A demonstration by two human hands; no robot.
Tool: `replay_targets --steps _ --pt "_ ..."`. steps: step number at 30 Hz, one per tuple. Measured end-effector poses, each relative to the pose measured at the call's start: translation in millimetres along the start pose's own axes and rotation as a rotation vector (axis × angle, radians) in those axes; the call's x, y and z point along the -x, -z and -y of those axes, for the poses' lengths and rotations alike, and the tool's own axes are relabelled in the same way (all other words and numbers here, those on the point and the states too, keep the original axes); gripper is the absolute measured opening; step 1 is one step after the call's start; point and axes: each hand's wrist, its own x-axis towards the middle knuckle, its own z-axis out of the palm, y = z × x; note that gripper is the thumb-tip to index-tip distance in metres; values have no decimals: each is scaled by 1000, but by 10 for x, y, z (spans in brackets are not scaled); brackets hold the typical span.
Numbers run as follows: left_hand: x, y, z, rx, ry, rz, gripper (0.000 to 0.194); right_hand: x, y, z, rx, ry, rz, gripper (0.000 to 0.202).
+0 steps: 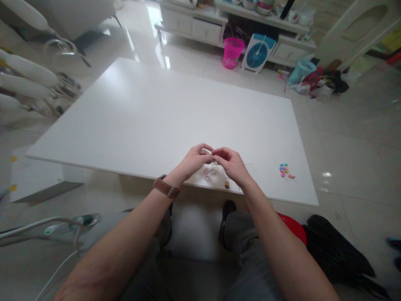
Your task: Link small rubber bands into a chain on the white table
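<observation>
White tabletop (200, 108) in a tiled room, seen from above, with a person working at its near edge. At the centre of activity is a small item (213, 156), held just above the table between the fingertips of both hands. It lies directly at the tips, beyond the palms and on the midline between the wrists, so that neither hand is clearly nearer. Its form is largely covered by the fingers; which way it points, and the direction of its long axis, cannot be told at this scale. The left hand (194, 161) enters from the left, thumb and forefinger brought together in a pinch; the right hand (233, 165) mirrors it, its thumb and fingers likewise closed at the item. The two sets of tips meet or nearly meet.

Just below the fingertips, toward the body, lies a loose cluster of small rings (206, 172); whether the uppermost hangs from the item or rests on the table is unclear. A little figure in yellow and dark tones (227, 184) lies near the table's edge, below the right hand. Well apart to the right is a group of multicoloured pieces (284, 169). Farther out, a pink basket (233, 53) and a blue-and-white fan (257, 52) stand before a low cabinet (206, 31).
</observation>
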Motion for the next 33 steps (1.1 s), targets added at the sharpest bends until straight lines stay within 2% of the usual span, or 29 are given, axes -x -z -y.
replay_targets --steps 8,24,33 --pt "-4 28 21 -62 0 -46 24 -22 -16 -28 7 -15 -10 20" --pt "-28 3 32 -105 -52 -62 25 2 -1 -56 34 -12 -101 15" --pt "-57 6 82 -299 -117 -97 10 20 -25 -4 89 15 -103 13"
